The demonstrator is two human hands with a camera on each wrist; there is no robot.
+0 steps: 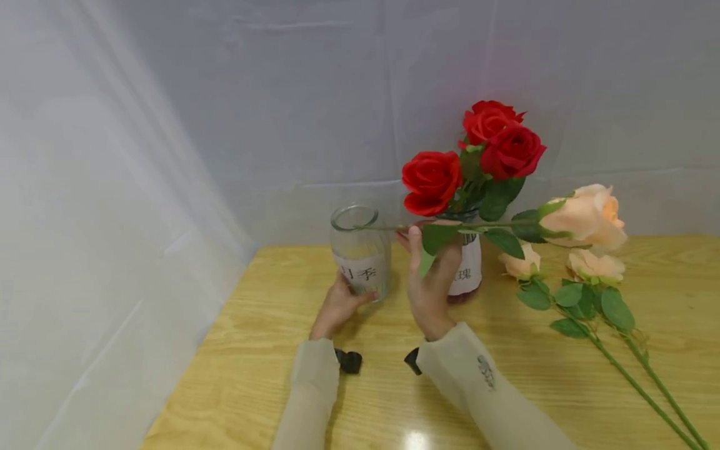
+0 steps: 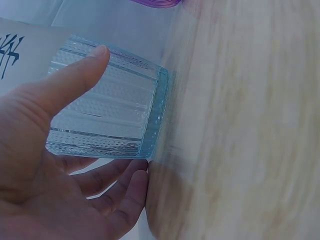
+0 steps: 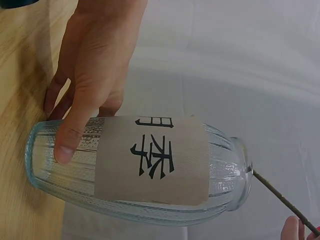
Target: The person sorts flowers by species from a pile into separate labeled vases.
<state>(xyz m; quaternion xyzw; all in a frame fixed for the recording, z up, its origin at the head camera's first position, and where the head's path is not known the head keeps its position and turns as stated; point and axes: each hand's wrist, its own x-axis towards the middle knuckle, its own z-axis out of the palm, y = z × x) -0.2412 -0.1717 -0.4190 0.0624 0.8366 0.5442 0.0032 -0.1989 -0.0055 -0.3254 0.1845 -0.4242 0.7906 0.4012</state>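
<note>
A clear ribbed glass vase [image 1: 362,250] with a paper label [image 3: 152,162] stands upright on the table. My left hand [image 1: 339,304] grips it low down, the thumb [image 2: 82,75] across the front and the other fingers around the far side. In my right hand [image 1: 429,297] is the green stem of a peach rose [image 1: 582,219], held nearly level with the bloom pointing right. The stem's cut end [image 3: 265,182] is at the vase's mouth. Fingertips of the right hand show at the lower corner of the right wrist view.
Just behind my right hand, a second labelled vase [image 1: 469,265] holds three red roses [image 1: 432,181]. Two more peach roses [image 1: 596,265] lie on the wooden table [image 1: 253,375] at the right. A pale cloth [image 1: 281,125] hangs behind the table.
</note>
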